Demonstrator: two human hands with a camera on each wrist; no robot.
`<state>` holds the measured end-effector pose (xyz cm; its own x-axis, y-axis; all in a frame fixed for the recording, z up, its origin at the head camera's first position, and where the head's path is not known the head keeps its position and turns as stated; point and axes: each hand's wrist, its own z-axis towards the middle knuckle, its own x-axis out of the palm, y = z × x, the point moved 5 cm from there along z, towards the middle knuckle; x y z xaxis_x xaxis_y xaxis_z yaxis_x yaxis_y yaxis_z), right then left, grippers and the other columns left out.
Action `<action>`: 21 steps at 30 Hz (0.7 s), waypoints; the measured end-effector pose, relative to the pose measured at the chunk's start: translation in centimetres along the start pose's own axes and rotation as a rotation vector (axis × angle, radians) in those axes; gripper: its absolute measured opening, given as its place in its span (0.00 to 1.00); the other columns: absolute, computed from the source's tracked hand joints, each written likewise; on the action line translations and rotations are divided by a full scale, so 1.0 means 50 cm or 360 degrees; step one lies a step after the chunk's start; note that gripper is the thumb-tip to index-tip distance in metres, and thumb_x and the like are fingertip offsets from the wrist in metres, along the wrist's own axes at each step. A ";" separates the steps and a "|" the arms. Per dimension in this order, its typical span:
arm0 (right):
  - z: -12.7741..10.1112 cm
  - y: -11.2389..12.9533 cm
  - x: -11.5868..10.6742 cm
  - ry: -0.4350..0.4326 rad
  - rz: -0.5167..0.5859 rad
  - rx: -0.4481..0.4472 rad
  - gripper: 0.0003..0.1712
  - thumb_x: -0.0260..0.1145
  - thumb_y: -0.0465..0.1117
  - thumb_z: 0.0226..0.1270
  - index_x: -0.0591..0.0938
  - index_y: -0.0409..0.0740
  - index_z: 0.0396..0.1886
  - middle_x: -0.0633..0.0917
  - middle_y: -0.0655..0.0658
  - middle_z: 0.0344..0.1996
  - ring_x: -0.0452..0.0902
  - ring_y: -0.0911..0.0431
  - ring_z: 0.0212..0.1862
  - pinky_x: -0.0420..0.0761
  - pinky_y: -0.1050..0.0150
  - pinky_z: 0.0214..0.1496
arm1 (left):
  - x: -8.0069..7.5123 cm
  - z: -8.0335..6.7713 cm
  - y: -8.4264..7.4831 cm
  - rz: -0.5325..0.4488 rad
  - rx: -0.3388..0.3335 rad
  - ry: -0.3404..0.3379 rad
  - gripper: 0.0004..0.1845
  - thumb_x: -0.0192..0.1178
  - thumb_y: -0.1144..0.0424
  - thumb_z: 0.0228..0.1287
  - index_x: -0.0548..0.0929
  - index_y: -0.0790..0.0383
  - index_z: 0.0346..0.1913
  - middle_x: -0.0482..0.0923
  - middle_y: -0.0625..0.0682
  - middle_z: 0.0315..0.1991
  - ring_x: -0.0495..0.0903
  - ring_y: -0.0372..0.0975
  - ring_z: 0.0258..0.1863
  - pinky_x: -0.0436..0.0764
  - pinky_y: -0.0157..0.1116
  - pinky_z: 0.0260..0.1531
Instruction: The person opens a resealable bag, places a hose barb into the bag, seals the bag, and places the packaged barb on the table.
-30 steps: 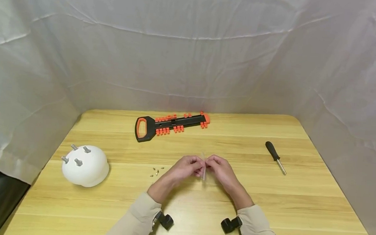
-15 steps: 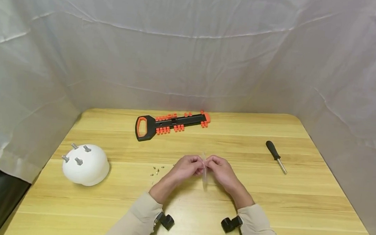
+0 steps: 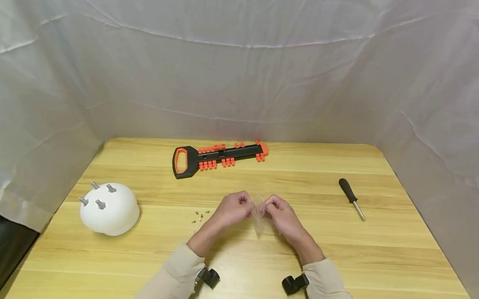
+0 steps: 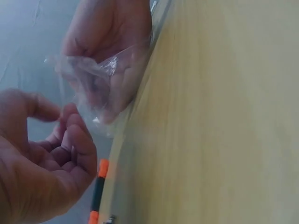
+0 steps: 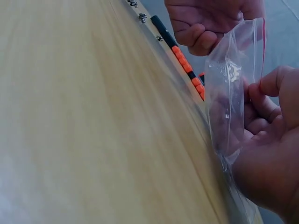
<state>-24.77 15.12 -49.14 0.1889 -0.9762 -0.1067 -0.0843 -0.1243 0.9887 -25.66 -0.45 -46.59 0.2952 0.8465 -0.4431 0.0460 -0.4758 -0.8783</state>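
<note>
Between the two hands is a clear plastic zip bag (image 3: 258,218), with a red line along one edge in the right wrist view. The right hand (image 3: 282,217) pinches the bag (image 5: 229,88) at that red edge between thumb and forefinger. On the other side, the left hand (image 3: 232,210) has thumb and forefinger together at the bag's edge; in the left wrist view its fingertips meet beside the film (image 4: 100,81), and the exact hold is faint. No contents are visible inside the bag. Several small brass-coloured screws (image 3: 200,217) lie on the table left of the left hand.
A white rounded body with grey pegs (image 3: 111,214) sits at the left of the wooden table (image 3: 250,289). At the back lies a black and orange tool holder (image 3: 222,156). A black-handled screwdriver (image 3: 348,192) lies to the right. Grey cloth hangs around the table.
The left hand has shifted slightly left and away from the body, widening the gap between the hands. The bag has turned from edge-on and now shows more of its face.
</note>
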 end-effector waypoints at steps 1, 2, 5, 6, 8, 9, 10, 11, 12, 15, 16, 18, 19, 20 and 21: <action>0.001 -0.001 -0.001 -0.0016 -0.0010 -0.0003 0.08 0.52 0.34 0.71 0.75 0.35 0.34 0.83 0.44 0.34 0.78 0.56 0.42 0.78 0.64 0.49 | 0.000 -0.002 -0.003 0.0039 0.0023 0.0007 0.05 0.57 0.58 0.60 0.76 0.55 0.31 0.77 0.46 0.24 0.69 0.37 0.21 0.68 0.32 0.22; 0.003 -0.003 -0.002 -0.0033 -0.0026 -0.0008 0.06 0.54 0.33 0.70 0.75 0.35 0.34 0.82 0.46 0.32 0.78 0.56 0.40 0.77 0.65 0.47 | 0.000 -0.003 -0.006 0.0071 0.0052 0.0014 0.06 0.59 0.58 0.59 0.76 0.55 0.33 0.76 0.46 0.24 0.69 0.36 0.21 0.67 0.31 0.22; 0.005 -0.002 -0.006 -0.0085 -0.0079 -0.0037 0.02 0.58 0.32 0.66 0.75 0.36 0.37 0.81 0.48 0.30 0.76 0.58 0.36 0.76 0.67 0.41 | 0.000 -0.006 -0.012 0.0123 0.0144 0.0032 0.09 0.64 0.58 0.58 0.74 0.55 0.34 0.73 0.45 0.24 0.67 0.35 0.20 0.67 0.30 0.21; 0.006 -0.001 -0.007 -0.0096 -0.0102 -0.0044 0.03 0.59 0.32 0.66 0.76 0.36 0.37 0.80 0.47 0.30 0.76 0.58 0.36 0.76 0.67 0.41 | 0.000 -0.007 -0.013 0.0129 0.0176 0.0037 0.09 0.64 0.60 0.59 0.73 0.55 0.33 0.72 0.45 0.24 0.67 0.35 0.21 0.66 0.29 0.21; 0.006 0.003 -0.008 -0.0101 -0.0153 -0.0059 0.04 0.58 0.32 0.66 0.78 0.36 0.38 0.82 0.45 0.34 0.76 0.57 0.39 0.76 0.67 0.43 | -0.001 -0.007 -0.017 0.0142 0.0240 0.0034 0.07 0.63 0.63 0.59 0.74 0.55 0.32 0.72 0.45 0.25 0.67 0.35 0.22 0.67 0.29 0.21; 0.006 0.004 -0.009 -0.0104 -0.0180 -0.0057 0.06 0.58 0.32 0.67 0.80 0.38 0.38 0.83 0.45 0.37 0.77 0.57 0.42 0.76 0.66 0.46 | -0.001 -0.007 -0.017 0.0141 0.0257 0.0032 0.06 0.62 0.65 0.59 0.74 0.54 0.32 0.72 0.45 0.25 0.68 0.35 0.22 0.67 0.29 0.22; 0.005 0.006 -0.009 -0.0104 -0.0210 -0.0056 0.08 0.57 0.33 0.68 0.82 0.39 0.39 0.84 0.44 0.40 0.77 0.57 0.44 0.76 0.65 0.47 | -0.002 -0.006 -0.018 0.0149 0.0270 0.0028 0.05 0.61 0.66 0.58 0.75 0.54 0.32 0.72 0.45 0.25 0.68 0.35 0.23 0.67 0.28 0.22; 0.005 0.006 -0.010 -0.0105 -0.0244 -0.0048 0.10 0.56 0.34 0.69 0.84 0.40 0.39 0.85 0.44 0.42 0.77 0.56 0.46 0.75 0.64 0.49 | -0.003 -0.006 -0.018 0.0152 0.0278 0.0024 0.05 0.61 0.67 0.58 0.76 0.53 0.32 0.73 0.46 0.26 0.69 0.35 0.23 0.68 0.28 0.22; 0.005 0.006 -0.011 -0.0108 -0.0267 -0.0041 0.11 0.56 0.35 0.70 0.86 0.41 0.39 0.85 0.43 0.45 0.77 0.56 0.48 0.75 0.64 0.50 | -0.004 -0.006 -0.019 0.0155 0.0284 0.0017 0.05 0.61 0.67 0.58 0.77 0.53 0.32 0.74 0.46 0.26 0.69 0.35 0.23 0.68 0.29 0.22; 0.003 0.007 -0.014 -0.0143 -0.0308 -0.0016 0.12 0.58 0.37 0.70 0.87 0.43 0.40 0.86 0.43 0.47 0.78 0.56 0.49 0.76 0.64 0.49 | -0.007 -0.007 -0.018 0.0156 0.0276 0.0007 0.05 0.60 0.68 0.57 0.81 0.54 0.34 0.75 0.46 0.24 0.70 0.35 0.21 0.67 0.29 0.21; 0.002 0.008 -0.016 -0.0156 -0.0316 -0.0015 0.11 0.59 0.38 0.69 0.87 0.43 0.40 0.86 0.43 0.46 0.78 0.55 0.48 0.76 0.64 0.48 | -0.008 -0.007 -0.018 0.0159 0.0280 0.0004 0.05 0.60 0.68 0.57 0.82 0.55 0.34 0.75 0.46 0.24 0.69 0.35 0.21 0.67 0.29 0.20; 0.000 0.010 -0.017 -0.0176 -0.0340 -0.0017 0.09 0.63 0.39 0.66 0.87 0.43 0.39 0.87 0.43 0.44 0.79 0.55 0.46 0.77 0.64 0.47 | -0.009 -0.008 -0.019 0.0158 0.0288 0.0002 0.05 0.59 0.68 0.57 0.83 0.55 0.35 0.75 0.47 0.23 0.68 0.35 0.19 0.66 0.30 0.19; -0.001 0.010 -0.018 -0.0184 -0.0347 -0.0017 0.08 0.65 0.39 0.64 0.87 0.43 0.38 0.87 0.43 0.42 0.79 0.55 0.45 0.77 0.65 0.45 | -0.010 -0.008 -0.020 0.0163 0.0296 -0.0001 0.05 0.59 0.68 0.57 0.83 0.55 0.34 0.74 0.47 0.22 0.67 0.35 0.18 0.65 0.30 0.19; -0.001 0.011 -0.018 -0.0188 -0.0357 -0.0020 0.07 0.66 0.39 0.62 0.87 0.43 0.37 0.87 0.43 0.41 0.79 0.56 0.43 0.78 0.65 0.44 | -0.010 -0.008 -0.020 0.0177 0.0303 -0.0002 0.05 0.59 0.67 0.57 0.83 0.55 0.34 0.74 0.46 0.21 0.67 0.35 0.17 0.65 0.30 0.18; -0.001 0.012 -0.018 -0.0188 -0.0373 -0.0033 0.06 0.66 0.37 0.61 0.86 0.42 0.36 0.86 0.43 0.40 0.79 0.56 0.42 0.77 0.66 0.43 | -0.011 -0.008 -0.020 0.0196 0.0315 -0.0007 0.05 0.60 0.67 0.57 0.83 0.55 0.34 0.73 0.46 0.21 0.66 0.34 0.17 0.65 0.30 0.18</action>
<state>-24.93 15.96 -48.47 0.0850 -0.9353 -0.3436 -0.0311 -0.3471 0.9373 -25.49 -0.53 -45.41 0.2829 0.7860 -0.5496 -0.1780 -0.5200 -0.8354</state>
